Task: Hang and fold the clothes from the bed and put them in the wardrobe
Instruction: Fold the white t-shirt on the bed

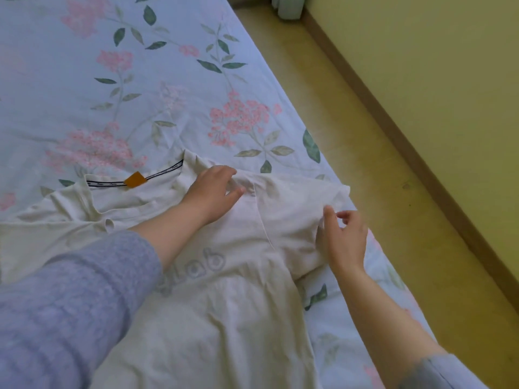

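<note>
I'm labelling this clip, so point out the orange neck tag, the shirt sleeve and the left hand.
orange neck tag (135,179): head view, tag's middle.
shirt sleeve (297,211): head view, sleeve's flat middle.
left hand (213,192): head view, back of hand.

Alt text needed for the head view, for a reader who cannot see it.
A person's left hand rests on the shoulder of a white T-shirt spread on a floral-sheeted bed, while the right hand pinches its short sleeve near the bed's edge.

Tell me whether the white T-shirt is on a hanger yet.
No, the white T-shirt lies spread on the floral bed sheet, with no hanger in it.
</note>
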{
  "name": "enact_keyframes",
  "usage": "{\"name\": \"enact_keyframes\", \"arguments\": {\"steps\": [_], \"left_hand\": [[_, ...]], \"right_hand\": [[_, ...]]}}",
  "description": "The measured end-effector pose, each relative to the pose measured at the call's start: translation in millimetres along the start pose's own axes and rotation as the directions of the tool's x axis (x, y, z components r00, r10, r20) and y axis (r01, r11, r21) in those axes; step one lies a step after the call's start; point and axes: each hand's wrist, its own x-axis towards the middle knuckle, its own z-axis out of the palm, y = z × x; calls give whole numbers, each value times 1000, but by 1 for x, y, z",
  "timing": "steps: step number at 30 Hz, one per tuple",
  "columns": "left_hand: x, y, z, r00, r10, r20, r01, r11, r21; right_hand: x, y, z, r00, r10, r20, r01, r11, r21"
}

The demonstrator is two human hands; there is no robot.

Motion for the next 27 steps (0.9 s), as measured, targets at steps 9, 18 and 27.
{"name": "enact_keyframes", "arguments": {"steps": [9, 18, 27], "left_hand": [[-31, 28, 12, 996, 88, 12, -87, 996, -32], [-1, 75, 40, 989, 146, 29, -148, 985, 84], [51, 157, 86, 984, 3, 175, -65, 933, 353]], "right_hand": [[-19, 21, -30, 981, 75, 179, -18, 954, -299], [-26, 51, -44, 997, -18, 73, 20, 1000, -20], [-25, 82, -60, 933, 140, 331, -200, 968, 154]]}}
